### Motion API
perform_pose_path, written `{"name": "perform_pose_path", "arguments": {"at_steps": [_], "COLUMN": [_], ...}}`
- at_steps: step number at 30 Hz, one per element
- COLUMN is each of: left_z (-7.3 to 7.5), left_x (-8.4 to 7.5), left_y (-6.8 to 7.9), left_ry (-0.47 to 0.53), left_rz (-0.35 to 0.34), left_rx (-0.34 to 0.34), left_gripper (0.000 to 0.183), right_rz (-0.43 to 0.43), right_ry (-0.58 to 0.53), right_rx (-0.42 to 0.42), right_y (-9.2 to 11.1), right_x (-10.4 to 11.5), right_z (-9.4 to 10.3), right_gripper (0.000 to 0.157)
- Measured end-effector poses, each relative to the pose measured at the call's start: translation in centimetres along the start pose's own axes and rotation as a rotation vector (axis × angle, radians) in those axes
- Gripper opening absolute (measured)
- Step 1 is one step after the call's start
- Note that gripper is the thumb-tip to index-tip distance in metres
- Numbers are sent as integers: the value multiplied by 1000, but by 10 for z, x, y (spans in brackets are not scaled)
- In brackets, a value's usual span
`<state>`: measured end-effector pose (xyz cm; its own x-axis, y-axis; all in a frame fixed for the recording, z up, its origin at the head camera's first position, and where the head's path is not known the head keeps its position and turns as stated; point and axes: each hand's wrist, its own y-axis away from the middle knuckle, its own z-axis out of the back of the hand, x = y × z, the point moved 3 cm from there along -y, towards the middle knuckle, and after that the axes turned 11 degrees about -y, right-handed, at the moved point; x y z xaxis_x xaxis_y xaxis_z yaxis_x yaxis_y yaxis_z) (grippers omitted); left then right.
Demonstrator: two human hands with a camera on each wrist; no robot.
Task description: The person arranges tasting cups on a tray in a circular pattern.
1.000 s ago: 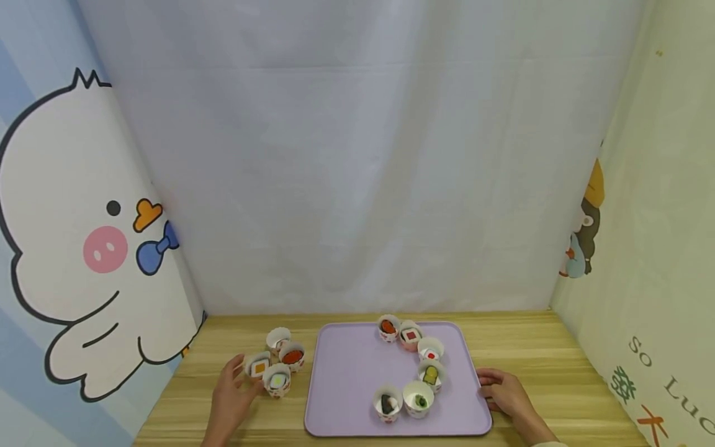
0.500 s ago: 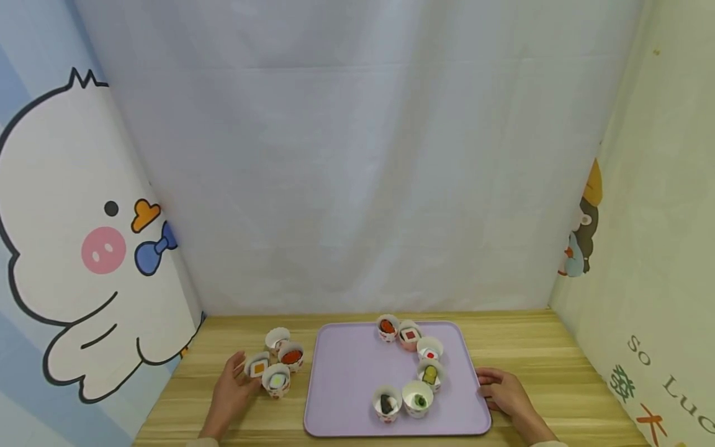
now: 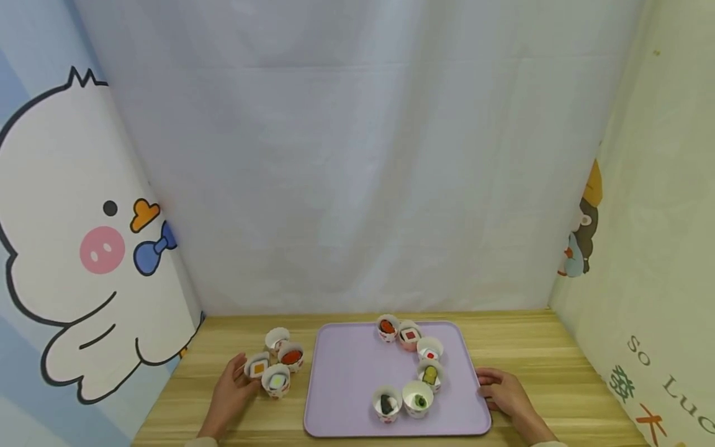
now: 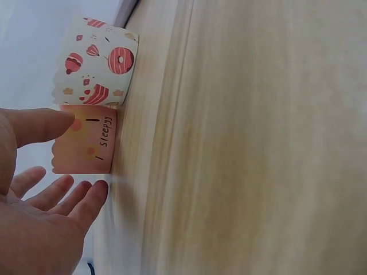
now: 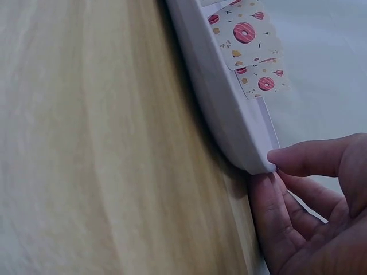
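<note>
My left hand (image 3: 230,392) is at the left side of a pink paper cup (image 4: 86,157), thumb over its near side and fingers spread along the other. In the head view this cup, showing a white square piece with an orange centre (image 3: 259,368), is the leftmost of a cluster. A white paper cup with donut prints (image 4: 103,63) stands against it. On the right, my right hand (image 3: 507,396) pinches the rim of the lilac tray (image 3: 346,379), thumb on top and fingers at the outer side and below. Several cups with sushi-like pieces curve along the tray's right half.
Beside the pink cup stand a cup with a red-orange piece (image 3: 292,356), a cup with a pale green centre (image 3: 277,381) and a white cup (image 3: 277,339) behind. The wooden table (image 3: 514,338) ends at a white curtain (image 3: 357,186), with printed cloths at both sides.
My left hand has shifted slightly up and drawn closer round the pink cup, and its sleeve has come into view. My right hand, the tray and the cups stay in place.
</note>
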<state>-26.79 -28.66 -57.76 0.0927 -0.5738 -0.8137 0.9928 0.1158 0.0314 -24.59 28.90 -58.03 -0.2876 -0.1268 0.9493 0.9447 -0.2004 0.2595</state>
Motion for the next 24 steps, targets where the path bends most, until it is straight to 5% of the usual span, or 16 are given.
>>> {"name": "perform_pose_path", "arguments": {"at_steps": [24], "left_z": [-9], "left_x": [7], "left_y": [-17], "left_ry": [-105], "left_rz": [9], "left_rx": [-67], "left_gripper": [69], "right_rz": [0], "right_ry": [-20], "right_rx": [-9], "right_y": [1], "right_x": [1], "right_z": [0], "right_gripper": [50]}}
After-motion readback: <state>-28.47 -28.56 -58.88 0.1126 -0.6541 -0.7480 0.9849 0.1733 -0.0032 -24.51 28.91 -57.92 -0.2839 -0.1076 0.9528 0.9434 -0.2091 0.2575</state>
